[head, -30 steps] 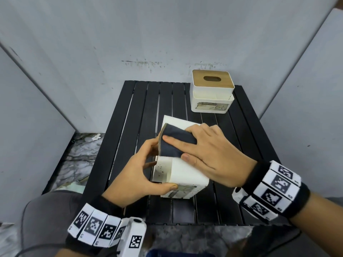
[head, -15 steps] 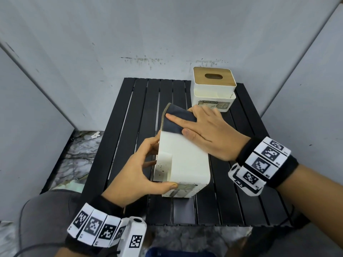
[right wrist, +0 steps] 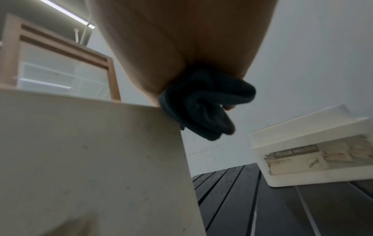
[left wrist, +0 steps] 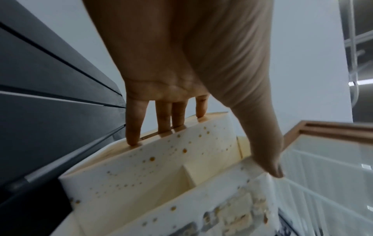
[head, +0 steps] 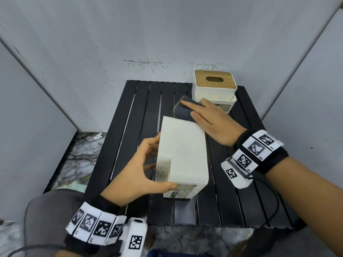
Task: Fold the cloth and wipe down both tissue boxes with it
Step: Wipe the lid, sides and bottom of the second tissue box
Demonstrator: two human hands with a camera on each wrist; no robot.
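We are looking at a staged recording booth rather than a home: plain grey wall panels [head: 167, 34] are enclosing a small black slatted metal table [head: 141, 112], standing on marble-patterned flooring [head: 81, 154].

Even, soft, cool light fills the head view, with faint shadows and no glare; straight wall lines bow toward the edges (wide-angle stretch). Both wrist views are dimmer and smeared by blur, the palms dark and unfocused up close. A bright ceiling strip light [right wrist: 66, 13] shows in the right wrist view.
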